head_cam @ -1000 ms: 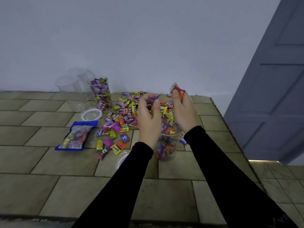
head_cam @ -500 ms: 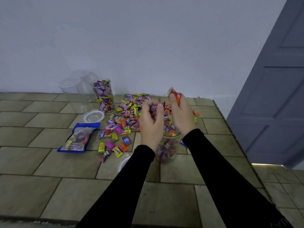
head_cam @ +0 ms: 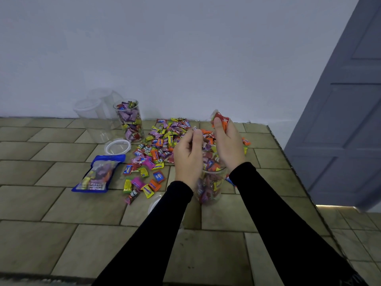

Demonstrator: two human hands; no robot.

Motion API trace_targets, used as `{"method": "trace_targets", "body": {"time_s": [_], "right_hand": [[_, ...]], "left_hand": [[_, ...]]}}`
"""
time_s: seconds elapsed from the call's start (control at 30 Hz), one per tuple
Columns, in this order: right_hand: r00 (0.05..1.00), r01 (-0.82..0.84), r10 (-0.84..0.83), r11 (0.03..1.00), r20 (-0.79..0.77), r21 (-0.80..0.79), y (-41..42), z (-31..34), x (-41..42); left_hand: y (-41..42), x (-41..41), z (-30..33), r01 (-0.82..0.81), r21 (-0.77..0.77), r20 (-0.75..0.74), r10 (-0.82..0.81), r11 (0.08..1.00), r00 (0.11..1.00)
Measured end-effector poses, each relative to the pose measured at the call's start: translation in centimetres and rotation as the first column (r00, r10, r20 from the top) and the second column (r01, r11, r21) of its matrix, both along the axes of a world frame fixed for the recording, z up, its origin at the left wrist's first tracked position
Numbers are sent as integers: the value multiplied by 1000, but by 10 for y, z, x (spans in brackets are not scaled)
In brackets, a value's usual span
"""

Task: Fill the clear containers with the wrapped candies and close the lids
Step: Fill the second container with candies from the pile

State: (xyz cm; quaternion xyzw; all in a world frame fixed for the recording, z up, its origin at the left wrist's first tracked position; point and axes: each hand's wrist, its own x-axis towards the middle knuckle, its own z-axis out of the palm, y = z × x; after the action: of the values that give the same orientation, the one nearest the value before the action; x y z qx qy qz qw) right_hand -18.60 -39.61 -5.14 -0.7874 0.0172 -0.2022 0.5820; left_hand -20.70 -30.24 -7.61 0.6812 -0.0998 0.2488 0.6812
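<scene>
Both hands have drawn closer together over the open container [head_cam: 209, 187] since a second ago. Right hand [head_cam: 227, 144] keeps a tight grip on red and orange candies [head_cam: 221, 121], fingers curled round them. Left hand [head_cam: 188, 159] is curled, pinching small candies at its fingertips. Loose wrapped candies [head_cam: 160, 145] lie on the tiled bench [head_cam: 61, 213] behind; a filled container [head_cam: 129, 120] stands beside empty ones [head_cam: 92, 118].

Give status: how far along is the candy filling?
Done: back container looks full, lid off. In hand: both hands, left and right, hold candies over the near container, partly filled. Left: candy pile, two empty containers, all lids.
</scene>
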Motion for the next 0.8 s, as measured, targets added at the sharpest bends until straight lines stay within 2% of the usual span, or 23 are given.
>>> {"method": "trace_targets", "body": {"time_s": [0.13,0.3,0.4,0.47,0.53,0.67,0.8], "right_hand": [[1000,3,-4,1000,12,19,0,0,-1],[1000,5,-5,999,14,42,0,-1,0],[1000,-3,1,997,19,77,0,-3,1],[1000,-22,20,995,20,94,1,-3,0],[999,-42,40,994,23,101,0,-3,-1],[994,-110,109,978,17,178,1,-2,-5],[983,-180,170,963,65,199,3,-2,-5]], "left_hand": [[3,0,-1,34,20,7,-34,999,999],[5,-1,-14,0,-86,-10,-1,996,1000],[5,5,-30,73,-178,-178,-105,981,978],[3,4,-35,157,-304,-360,-266,940,894],[0,2,-39,185,-404,-440,-368,896,819],[-2,3,-42,218,-512,-378,-445,831,812],[0,8,-43,188,-516,-383,-421,836,822]]}}
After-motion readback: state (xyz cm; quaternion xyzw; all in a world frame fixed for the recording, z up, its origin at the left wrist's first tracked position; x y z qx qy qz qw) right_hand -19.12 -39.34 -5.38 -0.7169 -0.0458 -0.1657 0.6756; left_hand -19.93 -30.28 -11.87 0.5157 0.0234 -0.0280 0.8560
